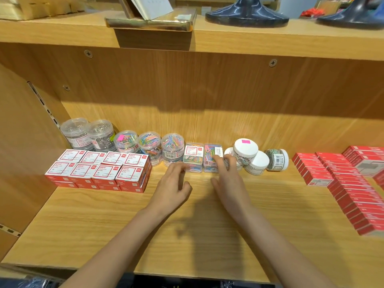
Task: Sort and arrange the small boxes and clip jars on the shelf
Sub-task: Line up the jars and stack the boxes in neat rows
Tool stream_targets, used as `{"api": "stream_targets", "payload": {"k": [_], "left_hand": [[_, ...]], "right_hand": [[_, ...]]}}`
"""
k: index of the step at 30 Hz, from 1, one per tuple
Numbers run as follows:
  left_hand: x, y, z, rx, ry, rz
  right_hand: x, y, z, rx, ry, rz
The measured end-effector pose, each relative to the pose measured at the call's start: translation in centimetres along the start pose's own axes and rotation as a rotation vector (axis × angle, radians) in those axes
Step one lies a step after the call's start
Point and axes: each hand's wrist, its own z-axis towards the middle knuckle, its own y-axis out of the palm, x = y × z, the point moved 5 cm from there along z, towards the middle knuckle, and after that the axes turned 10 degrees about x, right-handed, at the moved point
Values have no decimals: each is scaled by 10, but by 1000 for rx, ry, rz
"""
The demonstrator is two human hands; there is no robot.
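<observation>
My right hand (227, 177) fingers (218, 161) touch the clear rectangular box of coloured paper clips (212, 157) at 12 o'clock, while my left hand (173, 188) fingers (176, 167) curl loosely, holding nothing.

red-white boxes (97, 169), seemingly multicoloured clips (150, 140)

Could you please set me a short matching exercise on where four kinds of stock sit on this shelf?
Things:
1. red-and-white boxes
2. red staple boxes
3. white-lidded jars
4. clear rectangular boxes

Places:
A. far right of the shelf
B. just beyond the fingertips of both hands, left hand and right hand
C. front left, in a stacked block
D. piled right of the right hand, one on its side

Pairs: 1-C, 2-A, 3-D, 4-B
</observation>
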Motion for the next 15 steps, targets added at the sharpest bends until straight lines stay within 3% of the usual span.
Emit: {"api": "stream_targets", "payload": {"k": [6, 15], "left_hand": [[1, 1, -1, 1, 12, 25], [4, 1, -1, -3, 6, 26]], "right_hand": [[0, -2, 7, 34, 88, 83], [2, -6, 11, 16, 75, 98]]}}
